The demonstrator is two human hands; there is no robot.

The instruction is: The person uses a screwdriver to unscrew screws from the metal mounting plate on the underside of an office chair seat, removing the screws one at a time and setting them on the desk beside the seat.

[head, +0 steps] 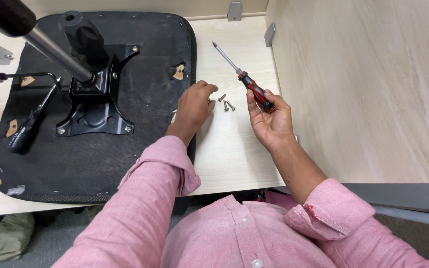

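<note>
The left hand (193,106) curls over the loose screws (226,103) near the desk's (234,154) back right corner, fingertips seemingly pinching 1, though its knuckles hide that. The right hand (270,121) grips the red-and-black screwdriver (247,82) by its handle. A nudged screw could roll toward the front edge, or under the upturned chair seat (145,149) beside it.
</note>
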